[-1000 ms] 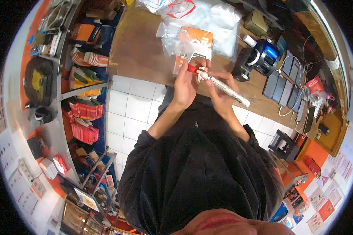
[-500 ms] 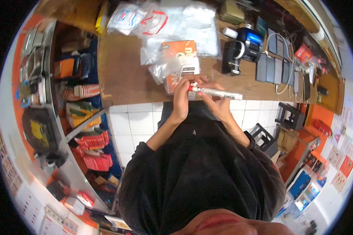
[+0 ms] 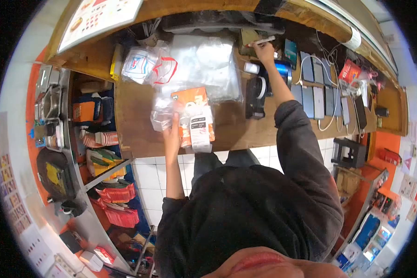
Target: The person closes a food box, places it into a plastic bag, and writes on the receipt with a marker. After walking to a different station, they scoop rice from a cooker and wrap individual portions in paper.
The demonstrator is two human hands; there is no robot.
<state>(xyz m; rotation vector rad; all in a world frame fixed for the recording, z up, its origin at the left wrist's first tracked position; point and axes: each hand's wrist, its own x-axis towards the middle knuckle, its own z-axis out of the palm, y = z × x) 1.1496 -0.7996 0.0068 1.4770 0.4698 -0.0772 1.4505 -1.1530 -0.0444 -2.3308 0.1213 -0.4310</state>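
The left hand (image 3: 172, 133) rests against the left edge of a flat orange packet (image 3: 193, 116). The packet carries a white printed label and sits inside a crinkled clear plastic sleeve, near the front edge of the brown wooden tabletop (image 3: 134, 109). The fingers lie together on the sleeve, but it cannot be told whether they pinch it or only press on it. The right hand (image 3: 265, 50) is stretched far across the tabletop, fingers closed around a slim white marker (image 3: 262, 41) over the back of the tabletop. A heap of glossy transparent bags (image 3: 204, 62) lies behind the packet. A black tape dispenser (image 3: 255, 96) stands just right of the heap, beside a row of flat grey phones (image 3: 314, 88).
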